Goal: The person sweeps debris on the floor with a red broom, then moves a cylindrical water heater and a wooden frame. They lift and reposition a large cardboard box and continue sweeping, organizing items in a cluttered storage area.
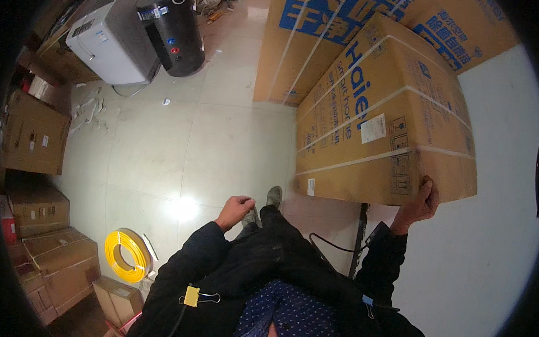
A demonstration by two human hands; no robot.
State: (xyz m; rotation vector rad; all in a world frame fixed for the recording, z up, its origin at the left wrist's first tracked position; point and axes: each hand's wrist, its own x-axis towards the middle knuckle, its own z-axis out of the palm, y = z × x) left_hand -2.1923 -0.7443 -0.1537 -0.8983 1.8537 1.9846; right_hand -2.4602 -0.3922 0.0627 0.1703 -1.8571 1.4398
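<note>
A tall cardboard carton (378,114) with Haier branding and pale packing straps stands at the right of the head view. My right hand (422,203) touches its near upper edge, fingers bent against the cardboard; whether they grip it is not plain. Near the middle, my left hand (237,211) hangs over the floor in front of my body, its fingers curled together. No object shows in it, though its palm is hidden. Below it are my shoes (274,196), partly covered by dark trousers.
Behind the carton stand larger strapped cartons (277,66). A white appliance (109,42) and a black cylindrical tank (180,45) are at the upper left. Cardboard boxes (37,133) line the left side, near a coil of yellow hose (110,252). A white wall (480,247) bounds the right.
</note>
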